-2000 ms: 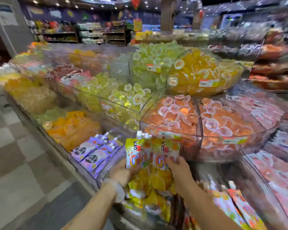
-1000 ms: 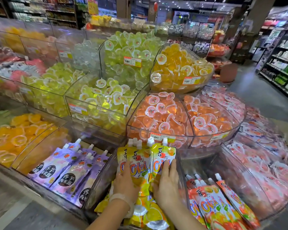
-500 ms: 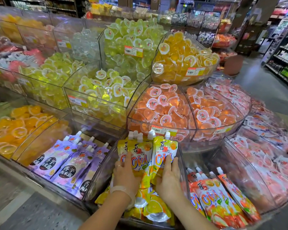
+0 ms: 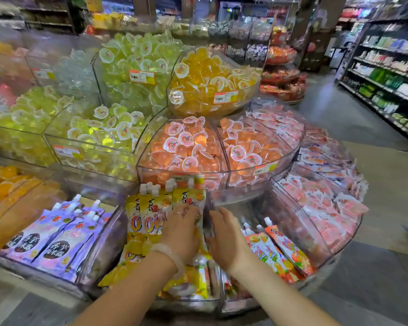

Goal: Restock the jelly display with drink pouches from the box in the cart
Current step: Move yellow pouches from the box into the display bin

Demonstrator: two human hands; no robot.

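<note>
Your left hand lies flat, fingers straight, on the yellow spouted drink pouches | pouches stand in the near clear acrylic bin | your right hand, just right, relaxed, holding nothing

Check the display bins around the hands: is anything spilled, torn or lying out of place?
Nothing stands out. The yellow drink pouches stand upright in their clear bin, with the left hand resting flat on them. The right hand sits at the divider beside the orange pouches. No spill or torn pack shows, though the frame is slightly blurred.
</note>
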